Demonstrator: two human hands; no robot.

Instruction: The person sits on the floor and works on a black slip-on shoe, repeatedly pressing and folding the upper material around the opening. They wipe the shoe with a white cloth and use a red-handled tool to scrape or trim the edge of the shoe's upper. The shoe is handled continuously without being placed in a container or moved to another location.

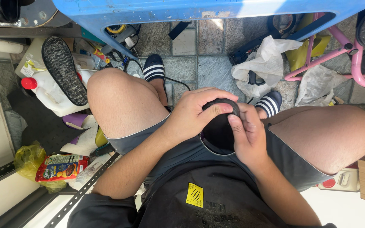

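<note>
Left hand (195, 114) clenched over the top of a round black rubber part (218, 131), fingers curled on its rim. Right hand (246, 135) grasps its 3 o'clock side, thumb on top. Part sits mid-lap between the knees. White plastic bag (262, 63) at 1 o'clock; white jug (49, 90) at 9 o'clock, on the floor.

The round black object (218, 131) held between the left hand (195, 114) and right hand (248, 135) looks like smooth, matt rubber or plastic. The shorts (182, 154) are grey woven cloth. The floor (199, 63) is rough stone tile. The jug (49, 95) is white, semi-glossy plastic. The bag (265, 63) is crinkled thin plastic. The frame (343, 52) is glossy pink-painted metal tube.
</note>
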